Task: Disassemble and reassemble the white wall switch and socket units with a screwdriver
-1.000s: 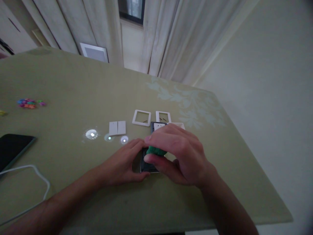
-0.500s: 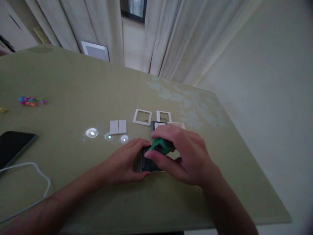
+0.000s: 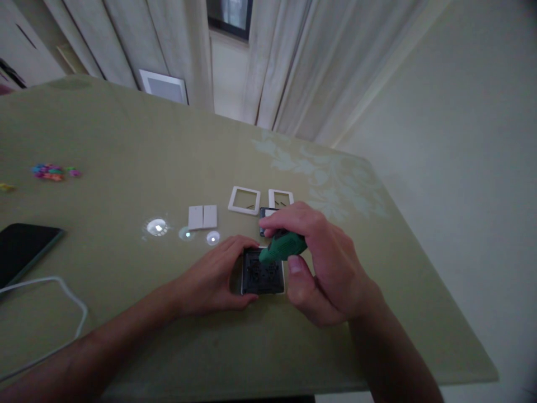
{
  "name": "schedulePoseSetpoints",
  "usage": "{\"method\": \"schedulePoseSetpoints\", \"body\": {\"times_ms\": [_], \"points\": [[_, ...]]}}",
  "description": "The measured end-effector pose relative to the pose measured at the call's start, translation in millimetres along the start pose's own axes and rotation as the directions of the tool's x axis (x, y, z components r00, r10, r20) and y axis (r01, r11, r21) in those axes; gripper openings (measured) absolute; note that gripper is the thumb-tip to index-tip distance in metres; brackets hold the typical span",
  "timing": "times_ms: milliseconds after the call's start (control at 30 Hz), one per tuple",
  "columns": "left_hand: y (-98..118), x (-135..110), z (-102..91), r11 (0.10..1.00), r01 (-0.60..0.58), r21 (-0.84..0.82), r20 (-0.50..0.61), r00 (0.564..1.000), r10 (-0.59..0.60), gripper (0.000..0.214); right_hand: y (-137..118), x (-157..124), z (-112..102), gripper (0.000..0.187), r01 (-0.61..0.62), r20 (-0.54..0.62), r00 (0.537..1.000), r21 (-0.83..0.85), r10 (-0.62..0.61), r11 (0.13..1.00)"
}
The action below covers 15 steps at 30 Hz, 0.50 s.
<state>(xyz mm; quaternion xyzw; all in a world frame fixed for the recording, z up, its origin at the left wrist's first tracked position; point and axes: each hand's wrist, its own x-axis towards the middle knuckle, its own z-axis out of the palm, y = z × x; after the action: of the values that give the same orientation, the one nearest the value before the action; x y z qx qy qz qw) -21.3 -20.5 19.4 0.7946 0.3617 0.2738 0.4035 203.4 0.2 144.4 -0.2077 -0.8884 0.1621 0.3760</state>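
Observation:
My left hand [image 3: 220, 274] grips the left side of a square black wall switch base [image 3: 263, 280] with a white rim, its thumb at the near edge and its fingers at the far edge. The base lies flat on the table. My right hand [image 3: 329, 266] is closed around a green-handled screwdriver [image 3: 285, 246], tilted above the far part of the base. Its tip cannot be made out. Just beyond sits a second dark switch part [image 3: 264, 214], mostly covered by my right hand.
Two white frames [image 3: 232, 200] [image 3: 272, 197] with small dark screws inside lie beyond my hands. A pair of white plates [image 3: 202, 218] is to their left. Farther left are colourful small pieces [image 3: 50, 172], a dark phone [image 3: 25, 249] and a white cable [image 3: 75, 302]. Curtains [image 3: 168, 39] hang behind the table [image 3: 146, 151].
The screwdriver has turned from nearly upright to a slant, and my right thumb has drawn back to the right, uncovering more of the switch base. My left hand stays in place.

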Motion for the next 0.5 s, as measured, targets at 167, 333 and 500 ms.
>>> {"method": "schedulePoseSetpoints", "body": {"times_ms": [167,333,500], "points": [[-2.4,-0.7,2.3,1.000,0.007,-0.007,-0.008,1.000,-0.007,0.074,-2.5,-0.9,0.3,0.049,-0.005,-0.015,1.000,0.016,0.005,1.000],[-4.3,-1.0,3.0,1.000,-0.004,-0.015,-0.028,1.000,0.004,0.075,-2.2,-0.7,2.0,0.046,-0.012,-0.037,0.999,0.023,0.013,1.000],[-1.3,-1.5,-0.9,1.000,0.010,-0.011,-0.004,1.000,-0.010,0.074,-4.0,-0.7,0.9,0.044,-0.018,-0.035,0.999,0.010,0.018,1.000]]}}
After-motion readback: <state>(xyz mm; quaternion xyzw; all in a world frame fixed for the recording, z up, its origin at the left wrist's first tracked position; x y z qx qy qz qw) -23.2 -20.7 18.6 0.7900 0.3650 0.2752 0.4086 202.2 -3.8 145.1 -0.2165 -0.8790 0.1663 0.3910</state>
